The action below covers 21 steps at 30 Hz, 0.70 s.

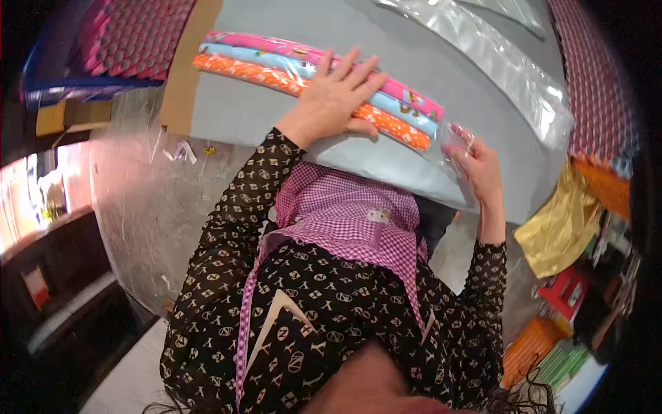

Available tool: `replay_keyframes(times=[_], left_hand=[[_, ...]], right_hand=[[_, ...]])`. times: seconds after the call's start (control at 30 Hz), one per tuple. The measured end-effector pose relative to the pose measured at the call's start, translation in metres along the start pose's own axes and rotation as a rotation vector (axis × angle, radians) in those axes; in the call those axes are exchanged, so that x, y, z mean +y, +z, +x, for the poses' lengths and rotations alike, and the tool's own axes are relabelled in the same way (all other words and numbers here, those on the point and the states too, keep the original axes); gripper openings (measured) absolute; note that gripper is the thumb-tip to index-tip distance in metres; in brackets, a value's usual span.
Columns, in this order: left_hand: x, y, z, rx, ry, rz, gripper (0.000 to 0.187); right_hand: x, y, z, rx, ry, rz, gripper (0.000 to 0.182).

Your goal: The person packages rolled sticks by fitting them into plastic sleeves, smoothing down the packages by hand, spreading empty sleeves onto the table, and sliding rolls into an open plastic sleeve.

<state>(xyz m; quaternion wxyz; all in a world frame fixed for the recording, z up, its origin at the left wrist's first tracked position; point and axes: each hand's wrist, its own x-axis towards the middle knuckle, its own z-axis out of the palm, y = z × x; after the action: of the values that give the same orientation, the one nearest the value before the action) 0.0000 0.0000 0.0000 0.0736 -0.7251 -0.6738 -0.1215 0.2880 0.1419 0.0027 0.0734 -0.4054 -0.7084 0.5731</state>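
Observation:
Three long fabric rolls lie side by side on the grey tabletop (pixel 248 114): a pink roll (pixel 248 41), a light blue roll (pixel 241 54) and an orange roll with white spots (pixel 234 70). A clear plastic bag (pixel 436 153) wraps them, its loose end reaching past their right ends. My left hand (pixel 338 96) lies flat across the middle of the rolls, fingers spread and holding nothing. At the right end, my right hand (pixel 477 164) is closed, pinching the bag's loose end between thumb and fingers.
Flat clear plastic bags (pixel 496 58) lie at the table's far right. Stacks of pink rolls stand at the back left (pixel 141 34) and along the right edge (pixel 596 90). A gold sheet (pixel 562 221) hangs at the lower right. Scraps (pixel 183 152) litter the floor.

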Motion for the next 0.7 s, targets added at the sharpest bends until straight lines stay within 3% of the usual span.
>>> replay_keyframes(times=[0.07,0.1,0.17,0.27,0.4,0.5,0.6,0.7], left_hand=[[0.015,0.007,0.005,0.035,0.026,-0.078,0.094],[-0.016,-0.008,-0.004,0.041,0.025,-0.029,0.094],[-0.011,-0.006,-0.006,0.034,0.017,-0.06,0.094],[-0.009,-0.007,-0.007,0.034,0.016,-0.071,0.093],[-0.012,-0.004,-0.007,0.042,0.026,-0.062,0.093],[-0.01,-0.005,-0.007,0.036,0.028,-0.06,0.093],[-0.01,-0.006,-0.005,0.019,0.033,-0.049,0.093],[-0.009,-0.006,-0.004,0.003,0.046,-0.054,0.093]], right_hand=[[0.009,-0.014,-0.002,0.05,0.033,0.018,0.04],[-0.002,0.007,0.015,0.041,-0.011,0.037,0.04],[0.004,-0.004,0.013,-0.047,0.185,0.0,0.036],[0.0,0.007,0.009,-0.044,0.082,0.233,0.034],[-0.018,0.021,0.005,0.035,0.107,0.288,0.032],[-0.008,0.026,0.011,0.182,0.021,0.208,0.03],[-0.009,0.026,0.013,0.247,-0.043,-0.068,0.023],[-0.027,0.03,0.014,0.25,0.112,-0.045,0.022]])
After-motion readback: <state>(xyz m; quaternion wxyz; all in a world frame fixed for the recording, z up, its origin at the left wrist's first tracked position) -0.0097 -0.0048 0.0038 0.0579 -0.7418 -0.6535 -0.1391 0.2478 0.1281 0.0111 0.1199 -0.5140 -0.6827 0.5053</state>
